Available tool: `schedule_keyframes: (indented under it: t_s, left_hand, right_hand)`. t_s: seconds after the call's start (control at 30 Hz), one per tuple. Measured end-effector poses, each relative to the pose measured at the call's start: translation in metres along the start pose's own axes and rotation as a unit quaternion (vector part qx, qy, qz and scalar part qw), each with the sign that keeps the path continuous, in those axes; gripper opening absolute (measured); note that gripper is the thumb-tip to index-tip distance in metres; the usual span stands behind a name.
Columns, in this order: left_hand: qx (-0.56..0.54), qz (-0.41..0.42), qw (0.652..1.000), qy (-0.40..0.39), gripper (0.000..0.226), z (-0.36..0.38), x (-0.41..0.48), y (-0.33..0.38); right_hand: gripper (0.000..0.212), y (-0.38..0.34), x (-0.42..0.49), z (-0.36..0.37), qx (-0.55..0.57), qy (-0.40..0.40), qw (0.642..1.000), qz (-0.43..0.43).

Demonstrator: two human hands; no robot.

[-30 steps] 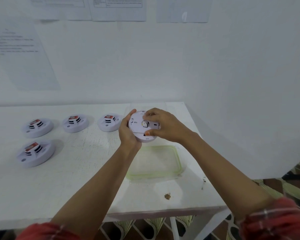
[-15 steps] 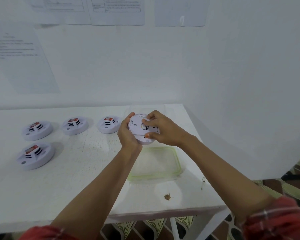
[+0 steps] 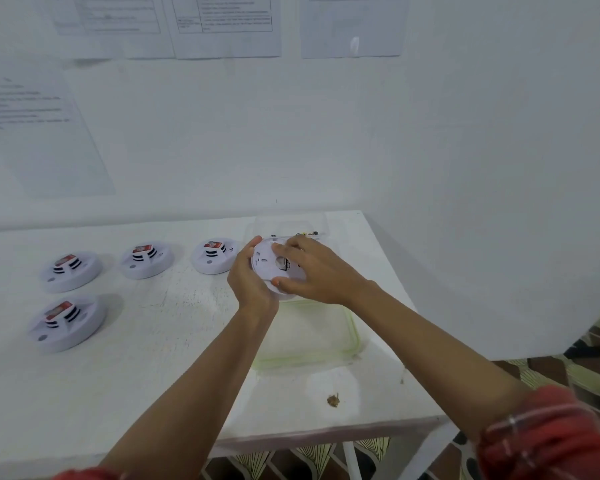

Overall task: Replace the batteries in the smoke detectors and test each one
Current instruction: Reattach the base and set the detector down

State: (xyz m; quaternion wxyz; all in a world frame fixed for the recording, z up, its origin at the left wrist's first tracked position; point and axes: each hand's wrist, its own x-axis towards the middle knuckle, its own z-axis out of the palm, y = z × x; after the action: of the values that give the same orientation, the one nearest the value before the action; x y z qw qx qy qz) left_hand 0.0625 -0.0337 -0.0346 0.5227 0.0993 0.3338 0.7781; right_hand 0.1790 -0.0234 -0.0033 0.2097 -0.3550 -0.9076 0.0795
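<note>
So, your left hand (image 3: 248, 278) and right hand (image 3: 312, 275) both grip one upturned smoke detector (image 3: 269, 266); four other detectors (image 3: 70, 271) toward nine o'clock lie face-up, so most work likely remains

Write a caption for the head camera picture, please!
Left hand and right hand hold a flipped smoke detector over the table.
</note>
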Motion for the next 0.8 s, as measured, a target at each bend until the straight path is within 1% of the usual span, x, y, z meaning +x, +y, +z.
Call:
schedule_keyframes:
  t_s: [0.07,0.17,0.23,0.33,0.37,0.43,0.47,0.5,0.6,0.7,0.8]
  left_hand:
    - [-0.008,0.007,1.0,0.006,0.014,0.003,0.0,0.003]
    - [-0.008,0.016,1.0,0.009,0.015,0.01,-0.002,0.007]
    - [-0.007,0.017,1.0,0.016,0.017,0.012,-0.003,0.009]
    - [-0.001,0.023,0.999,0.029,0.016,0.014,-0.003,0.01]
    - [0.005,0.026,0.999,0.033,0.016,0.014,-0.003,0.009]
    - [0.015,0.036,0.999,0.038,0.017,0.016,-0.003,0.01]
    - [0.019,0.04,0.998,0.04,0.018,0.015,-0.003,0.009]
    - [0.022,0.043,0.998,0.039,0.02,0.015,-0.002,0.01]
    - [0.031,0.049,0.998,0.037,0.022,0.013,0.001,0.011]
    - [0.055,0.056,0.996,0.034,0.022,0.015,0.002,0.012]
    - [0.076,0.07,0.994,0.03,0.02,0.017,0.005,0.018]
  right_hand:
    - [0.057,-0.001,0.004,-0.003,-0.041,0.009,0.999,-0.01]
    - [0.066,-0.006,0.006,-0.001,-0.06,0.012,0.998,-0.008]
    - [0.062,-0.009,0.006,-0.001,-0.058,-0.006,0.998,0.004]
    - [0.05,-0.014,0.008,-0.002,-0.068,0.007,0.998,-0.001]
    - [0.052,-0.014,0.009,-0.002,-0.067,0.015,0.998,0.005]
    - [0.061,-0.012,0.008,0.0,-0.06,0.015,0.998,0.017]
    - [0.063,-0.012,0.008,0.002,-0.054,0.019,0.998,0.02]
    - [0.061,-0.011,0.009,0.004,-0.052,0.017,0.998,0.024]
    - [0.052,-0.011,0.011,0.005,-0.017,-0.009,0.999,0.033]
    - [0.054,-0.011,0.012,0.0,0.059,-0.019,0.997,0.055]
    - [0.06,-0.01,0.012,-0.007,0.144,-0.044,0.986,0.069]
